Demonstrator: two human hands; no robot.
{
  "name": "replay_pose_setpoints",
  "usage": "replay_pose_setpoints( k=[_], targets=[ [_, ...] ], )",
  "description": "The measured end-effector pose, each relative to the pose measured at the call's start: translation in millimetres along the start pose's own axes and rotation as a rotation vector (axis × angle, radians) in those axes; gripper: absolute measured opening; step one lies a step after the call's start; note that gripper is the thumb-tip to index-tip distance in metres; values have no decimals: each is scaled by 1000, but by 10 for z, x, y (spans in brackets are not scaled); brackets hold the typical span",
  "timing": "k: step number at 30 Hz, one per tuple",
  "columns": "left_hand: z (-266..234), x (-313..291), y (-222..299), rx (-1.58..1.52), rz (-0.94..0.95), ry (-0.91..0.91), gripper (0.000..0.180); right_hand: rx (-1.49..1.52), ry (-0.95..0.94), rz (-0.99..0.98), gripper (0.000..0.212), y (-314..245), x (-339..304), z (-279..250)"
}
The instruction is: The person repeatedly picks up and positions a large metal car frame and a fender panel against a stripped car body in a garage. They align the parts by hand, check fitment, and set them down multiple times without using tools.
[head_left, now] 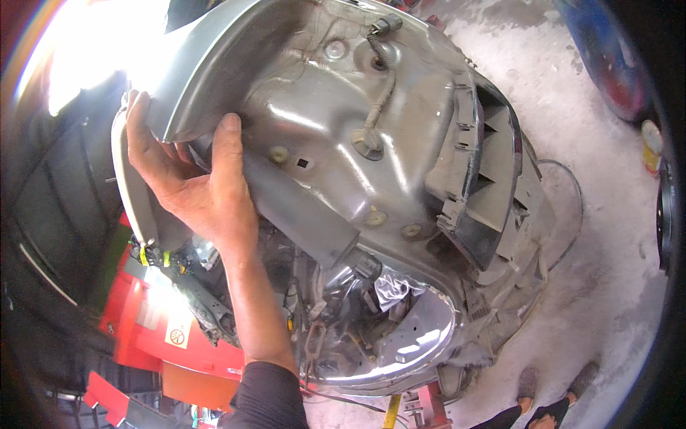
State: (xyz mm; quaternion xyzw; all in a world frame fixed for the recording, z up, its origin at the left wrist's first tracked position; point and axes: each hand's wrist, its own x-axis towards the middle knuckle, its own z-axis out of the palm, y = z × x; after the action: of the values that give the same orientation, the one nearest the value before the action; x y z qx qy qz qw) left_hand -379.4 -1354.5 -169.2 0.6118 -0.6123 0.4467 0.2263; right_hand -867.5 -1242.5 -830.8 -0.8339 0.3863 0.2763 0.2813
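Observation:
My left hand (204, 189) reaches up from the lower edge and grips the lower end of a curved silver car body panel (214, 53). Its thumb presses on the dark inner side, and its fingers wrap round the outer edge; some fingertips are hidden behind it. Below the thumb a grey tube-like part (300, 204) slants down to a black ribbed end (366, 265). Behind lies bare silver sheet metal (314, 129) with a corrugated cable sleeve (386, 86) and a plug. At the lower edge a patch of skin (545, 422) may be my right hand; its fingers cannot be made out.
A black slotted plastic piece (493, 179) is on the body's right side. Below opens a rounded metal cavity (421, 336) with wires inside. Red equipment (171, 329) stands at lower left. Feet (527, 384) are on the pale floor (614, 300), where a thin cable (580, 207) curves.

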Motion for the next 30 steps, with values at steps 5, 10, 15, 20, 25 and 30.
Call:
replay_pose_setpoints(
  k=[5, 10, 15, 20, 25, 30],
  targets=[
    [-17, 12, 21, -4, -2, -4, 78, -62, 13, -130, 38, -26, -68, -147],
    [24, 10, 12, -12, -5, 6, 76, 100, 27, 58, 28, 61, 20, 390],
    [-19, 9, 5, -7, 12, 10, 72, 139, 225, 115, 28, 211, 132, 1170],
    [-76, 13, -30, 29, 62, -43, 75, 185, 13, 116, 32, 136, -19, 830],
    [-85, 46, -9, 84, 148, -17, 73, 224, 13, 120, 37, 64, -247, 668],
    [-30, 115, 83, 23, 99, 54, 66, 364, 40, 87, 39, -115, -588, 125]
  ],
)
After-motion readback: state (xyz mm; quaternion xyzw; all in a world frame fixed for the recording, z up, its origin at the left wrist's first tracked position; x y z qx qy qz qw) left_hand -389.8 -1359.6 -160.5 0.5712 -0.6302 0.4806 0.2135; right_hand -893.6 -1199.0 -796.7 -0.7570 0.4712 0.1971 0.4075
